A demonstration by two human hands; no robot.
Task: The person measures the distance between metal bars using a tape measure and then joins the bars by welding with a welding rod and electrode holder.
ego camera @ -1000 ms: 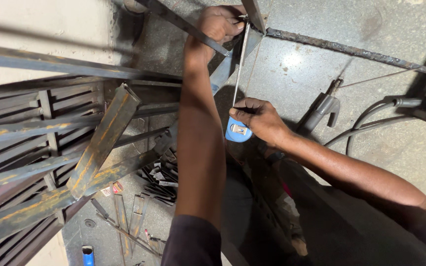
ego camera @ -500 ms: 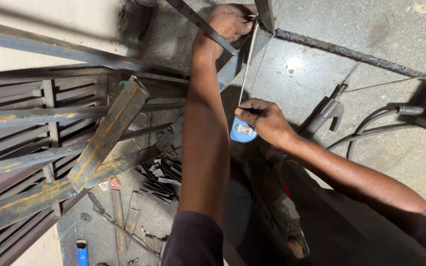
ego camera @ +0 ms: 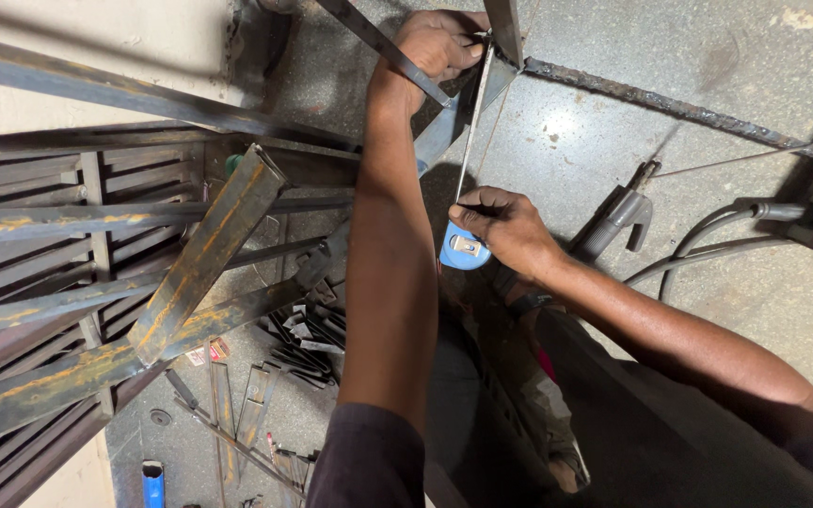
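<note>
Concrete floor, right hand (ego camera: 505, 226) gripping blue tape measure (ego camera: 464, 250), left hand (ego camera: 437, 44) pinching its blade end

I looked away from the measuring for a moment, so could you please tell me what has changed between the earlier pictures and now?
Very little. The right hand has kept its grip on the blue tape measure, shifting only slightly along the blade, which stays pulled out. The left hand still pins the blade's end at the metal bars. The welding holder and the rusty frame lie unmoved.
</note>
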